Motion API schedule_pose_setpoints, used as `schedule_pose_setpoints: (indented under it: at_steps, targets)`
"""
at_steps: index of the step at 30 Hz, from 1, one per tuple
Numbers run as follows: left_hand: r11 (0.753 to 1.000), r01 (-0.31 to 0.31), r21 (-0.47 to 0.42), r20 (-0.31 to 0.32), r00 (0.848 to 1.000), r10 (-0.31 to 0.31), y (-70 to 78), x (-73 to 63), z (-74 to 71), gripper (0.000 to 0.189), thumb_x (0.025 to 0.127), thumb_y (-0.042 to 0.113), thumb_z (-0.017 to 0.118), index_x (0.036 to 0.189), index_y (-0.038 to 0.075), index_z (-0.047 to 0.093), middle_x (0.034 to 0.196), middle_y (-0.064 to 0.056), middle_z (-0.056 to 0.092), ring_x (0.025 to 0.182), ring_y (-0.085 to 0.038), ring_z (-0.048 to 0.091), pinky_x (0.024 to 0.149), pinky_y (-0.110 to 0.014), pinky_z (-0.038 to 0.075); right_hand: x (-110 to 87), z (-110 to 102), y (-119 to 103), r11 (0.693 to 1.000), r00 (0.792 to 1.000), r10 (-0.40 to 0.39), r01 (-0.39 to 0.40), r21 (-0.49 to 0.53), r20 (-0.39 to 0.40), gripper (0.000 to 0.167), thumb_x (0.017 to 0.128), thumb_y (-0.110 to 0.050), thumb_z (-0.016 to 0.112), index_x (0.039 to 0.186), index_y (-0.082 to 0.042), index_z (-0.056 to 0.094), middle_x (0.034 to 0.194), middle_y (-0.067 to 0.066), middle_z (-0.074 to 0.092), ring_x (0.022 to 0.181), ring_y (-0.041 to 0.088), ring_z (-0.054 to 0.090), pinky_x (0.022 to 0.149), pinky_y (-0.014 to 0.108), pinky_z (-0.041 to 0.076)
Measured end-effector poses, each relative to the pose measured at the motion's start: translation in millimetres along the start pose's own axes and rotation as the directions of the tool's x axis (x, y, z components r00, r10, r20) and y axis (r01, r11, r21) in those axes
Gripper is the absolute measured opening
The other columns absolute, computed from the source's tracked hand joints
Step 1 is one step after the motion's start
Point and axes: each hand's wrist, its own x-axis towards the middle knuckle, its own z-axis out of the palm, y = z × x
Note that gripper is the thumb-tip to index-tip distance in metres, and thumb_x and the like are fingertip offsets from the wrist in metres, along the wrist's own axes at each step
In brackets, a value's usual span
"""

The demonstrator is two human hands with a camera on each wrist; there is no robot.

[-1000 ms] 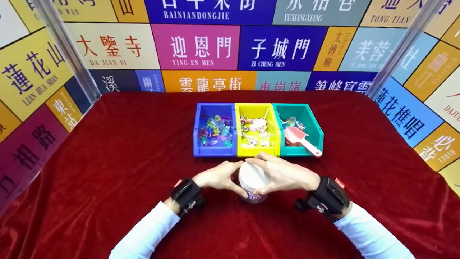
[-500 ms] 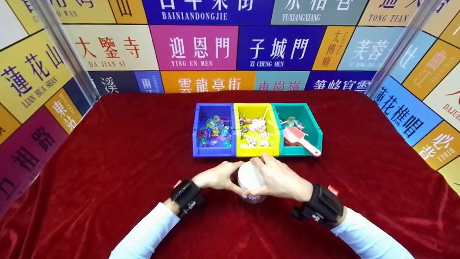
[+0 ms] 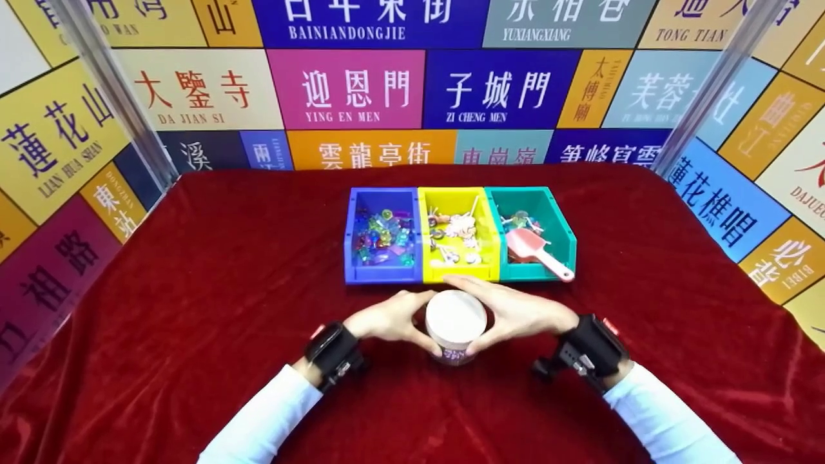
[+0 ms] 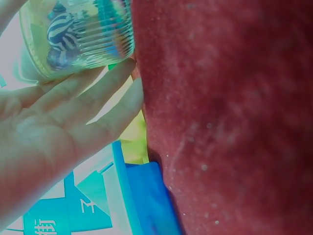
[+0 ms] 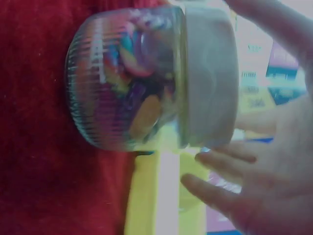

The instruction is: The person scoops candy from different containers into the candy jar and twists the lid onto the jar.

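Note:
A clear ribbed jar [image 5: 127, 83] stands upright on the red cloth, filled with small colourful pieces. Its white lid [image 3: 456, 317] is on top. My left hand [image 3: 392, 319] holds the jar from the left, thumb at the front; in the left wrist view its fingers [image 4: 105, 98] lie along the jar's side. From the right, my right hand [image 3: 519, 314] curves round the lid, thumb at its front edge and the other fingers behind. In the right wrist view, the lower fingers [image 5: 212, 193] are spread beside the lid.
Behind the jar, three joined bins stand in a row: blue [image 3: 383, 274], yellow [image 3: 459, 274] and green [image 3: 561, 235]. They hold small trinkets, and a pink scoop [image 3: 528, 245] lies in the green one. Sign-covered panels [image 3: 361, 90] rise behind the cloth-covered table.
My right hand turned over the lid half a second ago and has swung back to the right, leaving more of the lid top visible. The left hand and jar stay in place.

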Motion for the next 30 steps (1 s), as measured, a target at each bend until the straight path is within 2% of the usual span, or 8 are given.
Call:
schedule_pose_setpoints:
  at_steps: [5,15,18,20,23,25,27,30]
  targets:
    - [1.0,-0.013,0.003,0.005,1.0,0.013,-1.2,0.0,1.7,0.073,0.063,0.042,0.076,0.122,0.009,0.048,0.107,0.0,0.059,0.095,-0.012,0.053,0.087,-0.026,0.042,0.1,1,11,0.997,0.998,-0.038,0.034,0.074,0.05,0.086,0.07,-0.039,0.073,0.138,-0.007,0.031,0.134,0.004,0.041,0.116,0.016,0.04,0.098,0.039,0.035]
    - [1.0,-0.016,-0.01,-0.001,1.0,0.016,-2.3,0.7,0.9,0.073,0.063,0.041,0.077,0.122,0.009,0.049,0.109,0.0,0.059,0.097,-0.012,0.053,0.087,-0.024,0.042,-1.5,7,7,1.0,0.999,-0.012,0.012,0.009,-0.029,0.078,0.069,-0.048,0.07,0.131,-0.011,0.04,0.121,-0.003,0.05,0.106,0.012,0.046,0.09,0.033,0.042]
    - [1.0,-0.019,-0.008,0.002,1.0,0.019,-2.0,0.3,1.9,0.072,0.063,0.041,0.077,0.122,0.01,0.049,0.108,0.0,0.059,0.096,-0.011,0.053,0.087,-0.023,0.041,-2.4,13,1,1.0,0.995,0.023,-0.024,-0.01,-0.095,0.069,0.068,-0.051,0.07,0.123,-0.015,0.047,0.108,-0.009,0.054,0.096,0.007,0.049,0.083,0.028,0.045]
    - [1.0,-0.019,-0.012,0.003,1.0,0.019,-1.6,-0.1,1.9,0.072,0.063,0.041,0.077,0.122,0.01,0.049,0.109,0.0,0.059,0.097,-0.011,0.053,0.088,-0.024,0.041,-3.4,18,-6,0.996,0.986,0.053,-0.063,-0.06,-0.158,0.066,0.067,-0.054,0.069,0.116,-0.015,0.05,0.1,-0.01,0.055,0.089,0.006,0.051,0.077,0.026,0.047]
    - [1.0,-0.024,-0.017,0.001,1.0,0.024,-1.5,-0.1,1.4,0.072,0.063,0.04,0.078,0.122,0.009,0.049,0.111,-0.001,0.059,0.098,-0.012,0.053,0.089,-0.024,0.041,-5.3,25,-16,0.976,0.964,0.094,-0.139,-0.167,-0.25,0.067,0.066,-0.061,0.065,0.11,-0.013,0.053,0.092,-0.008,0.055,0.08,0.008,0.052,0.069,0.026,0.047]
    - [0.999,-0.031,-0.016,-0.006,1.0,0.03,-1.2,-0.2,0.7,0.072,0.063,0.038,0.078,0.122,0.008,0.049,0.111,-0.002,0.059,0.098,-0.013,0.053,0.089,-0.024,0.042,-6.4,27,-21,0.962,0.954,0.108,-0.172,-0.214,-0.28,0.07,0.066,-0.064,0.061,0.109,-0.01,0.053,0.089,-0.005,0.055,0.078,0.01,0.051,0.067,0.027,0.047]
    - [0.999,-0.033,-0.015,-0.011,0.999,0.033,-1.1,-0.3,0.0,0.072,0.063,0.038,0.078,0.122,0.008,0.049,0.111,-0.002,0.059,0.098,-0.013,0.053,0.089,-0.024,0.042,-7.0,27,-24,0.963,0.954,0.118,-0.178,-0.204,-0.275,0.07,0.068,-0.064,0.059,0.109,-0.009,0.053,0.089,-0.004,0.055,0.078,0.011,0.051,0.067,0.028,0.046]
    - [0.999,-0.041,-0.017,-0.017,0.999,0.04,-0.7,-0.7,-0.7,0.072,0.063,0.037,0.078,0.121,0.007,0.05,0.11,-0.003,0.06,0.098,-0.013,0.053,0.089,-0.026,0.042,-7.9,21,-25,0.98,0.968,0.135,-0.162,-0.114,-0.212,0.068,0.069,-0.06,0.063,0.114,-0.011,0.051,0.094,-0.005,0.055,0.084,0.01,0.051,0.073,0.029,0.047]
